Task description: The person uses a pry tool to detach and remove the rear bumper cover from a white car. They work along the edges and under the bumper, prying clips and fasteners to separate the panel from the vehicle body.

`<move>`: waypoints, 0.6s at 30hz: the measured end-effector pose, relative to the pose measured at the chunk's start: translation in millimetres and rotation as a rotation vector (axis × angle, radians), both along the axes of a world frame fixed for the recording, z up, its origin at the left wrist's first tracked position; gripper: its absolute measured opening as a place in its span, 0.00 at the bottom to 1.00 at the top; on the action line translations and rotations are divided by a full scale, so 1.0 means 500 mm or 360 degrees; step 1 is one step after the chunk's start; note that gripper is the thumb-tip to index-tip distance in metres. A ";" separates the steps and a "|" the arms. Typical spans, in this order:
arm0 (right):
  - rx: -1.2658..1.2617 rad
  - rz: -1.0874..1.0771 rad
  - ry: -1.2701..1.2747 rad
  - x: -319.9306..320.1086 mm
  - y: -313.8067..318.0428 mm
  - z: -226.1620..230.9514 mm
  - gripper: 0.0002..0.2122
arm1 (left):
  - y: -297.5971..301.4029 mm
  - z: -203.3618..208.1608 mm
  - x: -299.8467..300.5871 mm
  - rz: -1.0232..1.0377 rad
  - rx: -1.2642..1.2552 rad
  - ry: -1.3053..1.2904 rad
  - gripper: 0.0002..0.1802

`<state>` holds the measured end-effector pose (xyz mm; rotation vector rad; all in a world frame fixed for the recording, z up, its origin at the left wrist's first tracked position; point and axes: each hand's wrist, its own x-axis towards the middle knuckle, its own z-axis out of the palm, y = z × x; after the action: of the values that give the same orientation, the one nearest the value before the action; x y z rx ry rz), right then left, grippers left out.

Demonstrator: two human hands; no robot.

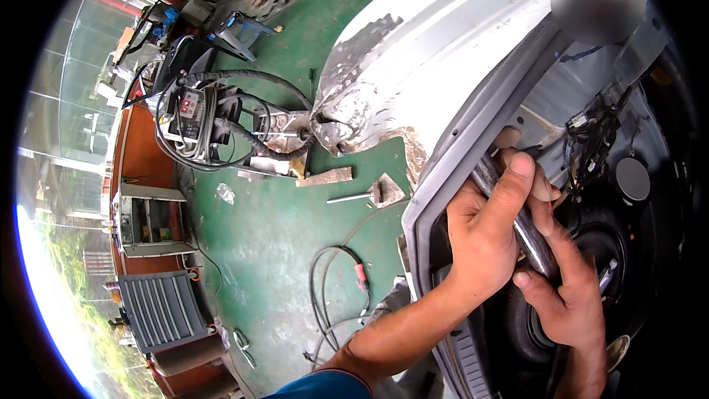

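Observation:
Over the open rear of a car body, both hands are on a thick, dark, speckled metal bar [538,245], which slants from upper left to lower right. My left hand [484,240] is wrapped round its upper part, thumb lying over the top. Lower down, my right hand [569,303] holds the bar from the right, its thumb near the lower end. The upper end is hidden behind fingers, so I cannot see what it touches. Close by run the grey edge [443,196] of the opening and a bundle of dark wiring [594,133].
A white body panel [443,37] with a scraped, dented corner rises beyond the opening. Left of it stands a machine [190,114] with looped cables. On the green floor [266,251] lie a coiled hose [317,288] and a scraper-like tool [385,191]. A grey drawer cabinet [162,310] stands far left.

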<state>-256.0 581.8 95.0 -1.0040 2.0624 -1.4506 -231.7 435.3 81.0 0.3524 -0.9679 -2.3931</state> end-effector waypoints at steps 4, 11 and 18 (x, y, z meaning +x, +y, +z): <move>-0.0015 -0.0002 -0.0183 0.011 0.005 -0.007 0.30 | 0.004 0.000 0.016 0.0006 0.0036 -0.0054 0.17; -0.0158 -0.0033 -0.0307 0.013 0.004 -0.023 0.30 | 0.004 0.014 0.022 -0.0015 0.0049 -0.0159 0.13; -0.0109 -0.0016 -0.0371 0.001 -0.002 -0.003 0.32 | -0.013 0.021 0.005 -0.0069 0.0223 -0.0127 0.11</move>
<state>-255.3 580.7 93.4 -0.8078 1.8655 -1.5718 -229.4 428.7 91.7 0.4870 -0.8524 -2.5098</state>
